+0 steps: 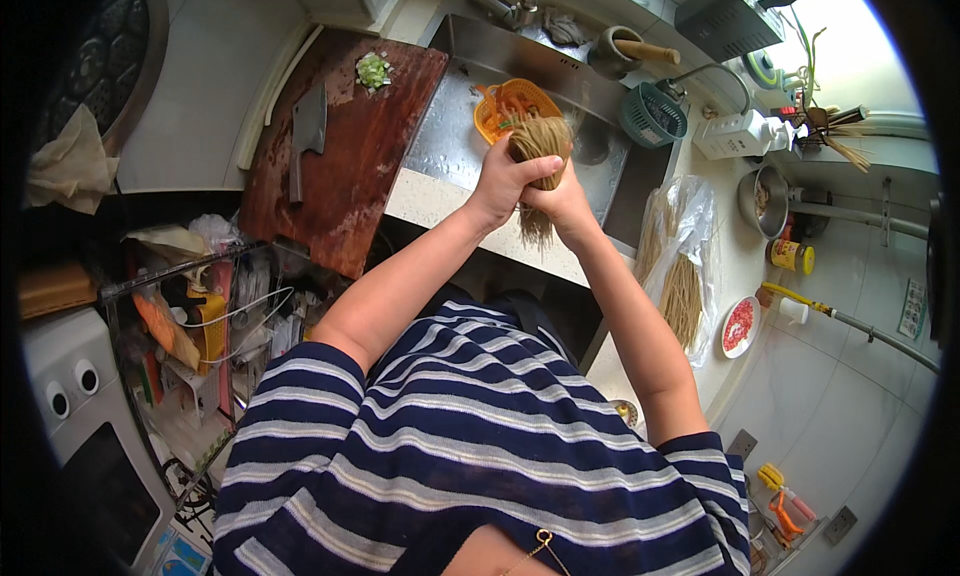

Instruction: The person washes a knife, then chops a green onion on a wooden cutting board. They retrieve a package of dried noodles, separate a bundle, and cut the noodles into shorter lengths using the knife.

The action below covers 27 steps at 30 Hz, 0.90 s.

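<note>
Both of my hands grip one bundle of thin dry noodles (541, 137), bent over at the top, above the near edge of the sink. My left hand (501, 182) wraps its left side, and my right hand (564, 205) closes on it from the right. Loose noodle ends hang below my fingers. Just beyond the bundle, an orange plastic basket (517, 90) with vegetable scraps sits in the stainless steel sink (442, 137). To the right, a clear plastic bag (679, 223) holding more of the long dry noodles lies on the counter.
A wooden cutting board (349, 156) at left bears a cleaver (309, 130) and chopped green-white pieces (373, 72). Around the sink are a faucet (525, 6), a mortar (615, 51) and a green strainer basket (652, 115). A plate of minced meat (741, 327) and a jar (791, 256) stand right.
</note>
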Available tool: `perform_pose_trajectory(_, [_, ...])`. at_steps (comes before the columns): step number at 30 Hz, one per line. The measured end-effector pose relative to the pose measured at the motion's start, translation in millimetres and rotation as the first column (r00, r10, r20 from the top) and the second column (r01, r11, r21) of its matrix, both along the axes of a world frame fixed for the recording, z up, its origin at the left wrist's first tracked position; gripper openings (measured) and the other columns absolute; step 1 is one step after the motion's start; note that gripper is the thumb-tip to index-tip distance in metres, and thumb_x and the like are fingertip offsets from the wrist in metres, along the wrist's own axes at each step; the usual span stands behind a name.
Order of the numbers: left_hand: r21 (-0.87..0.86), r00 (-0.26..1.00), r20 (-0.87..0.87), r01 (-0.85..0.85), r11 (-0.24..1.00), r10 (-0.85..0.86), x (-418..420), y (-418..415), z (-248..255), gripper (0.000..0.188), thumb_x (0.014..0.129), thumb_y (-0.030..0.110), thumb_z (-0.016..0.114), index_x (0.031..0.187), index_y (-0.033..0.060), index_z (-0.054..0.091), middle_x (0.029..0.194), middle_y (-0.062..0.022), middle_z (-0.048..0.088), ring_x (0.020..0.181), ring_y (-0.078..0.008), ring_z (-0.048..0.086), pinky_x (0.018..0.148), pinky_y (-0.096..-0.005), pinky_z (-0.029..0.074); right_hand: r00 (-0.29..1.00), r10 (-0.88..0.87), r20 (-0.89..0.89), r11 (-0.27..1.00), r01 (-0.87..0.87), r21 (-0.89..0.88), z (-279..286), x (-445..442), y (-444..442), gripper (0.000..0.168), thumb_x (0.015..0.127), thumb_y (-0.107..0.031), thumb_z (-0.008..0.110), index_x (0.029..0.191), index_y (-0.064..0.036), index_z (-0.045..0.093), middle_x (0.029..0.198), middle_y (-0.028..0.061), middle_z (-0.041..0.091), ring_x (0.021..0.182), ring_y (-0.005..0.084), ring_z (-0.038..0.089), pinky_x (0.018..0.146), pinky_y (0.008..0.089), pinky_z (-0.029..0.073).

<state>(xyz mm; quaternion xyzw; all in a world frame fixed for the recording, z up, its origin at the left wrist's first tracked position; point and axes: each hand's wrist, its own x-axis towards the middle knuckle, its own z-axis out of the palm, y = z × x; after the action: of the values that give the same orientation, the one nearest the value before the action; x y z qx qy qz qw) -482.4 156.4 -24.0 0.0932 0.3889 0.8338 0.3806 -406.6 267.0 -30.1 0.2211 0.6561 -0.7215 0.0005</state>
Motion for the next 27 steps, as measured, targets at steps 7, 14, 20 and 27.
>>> perform_pose_trajectory(7, [-0.180,0.925,-0.355,0.075,0.981,-0.136,-9,-4,-4,0.045,0.086,0.019,0.074,0.124,-0.0029,0.063,0.118,-0.0125,0.071,0.110,-0.0189,0.066,0.101,-0.0351,0.050,0.983,0.177,0.058,0.984,-0.174,-0.042,21,8,4,0.039,0.072,-0.013,0.077,0.107,-0.002,0.063,0.094,0.0037,0.066,0.086,0.0141,0.064,0.076,0.0308,0.053])
perform_pose_trajectory(14, [-0.037,0.958,-0.211,0.190,0.981,-0.194,-13,-3,9,0.051,0.092,0.032,0.075,0.128,-0.0013,0.061,0.120,-0.0154,0.070,0.112,-0.0205,0.066,0.100,-0.0361,0.051,0.996,-0.086,-0.009,0.996,0.086,-0.024,11,8,-15,0.021,0.077,-0.011,0.073,0.091,-0.001,0.061,0.076,0.0047,0.064,0.064,0.0144,0.061,0.058,0.0301,0.050])
perform_pose_trajectory(20, [-0.031,0.978,0.055,0.202,0.979,-0.200,-3,2,-7,0.056,0.093,0.029,0.076,0.135,-0.0001,0.054,0.124,-0.0115,0.068,0.112,-0.0174,0.065,0.097,-0.0338,0.052,0.957,-0.290,-0.002,0.957,0.290,-0.005,-5,13,-26,0.019,0.080,-0.011,0.073,0.090,0.000,0.061,0.073,0.0055,0.064,0.060,0.0138,0.062,0.054,0.0298,0.050])
perform_pose_trajectory(27, [-0.112,0.977,-0.204,0.044,0.993,-0.067,-6,0,-1,0.060,0.089,0.041,0.079,0.125,-0.0018,0.058,0.113,-0.0062,0.067,0.104,-0.0124,0.063,0.095,-0.0294,0.050,0.964,-0.256,0.072,0.961,0.246,0.127,6,15,-18,0.028,0.079,-0.016,0.080,0.093,0.000,0.063,0.071,0.0044,0.065,0.061,0.0119,0.061,0.056,0.0294,0.050])
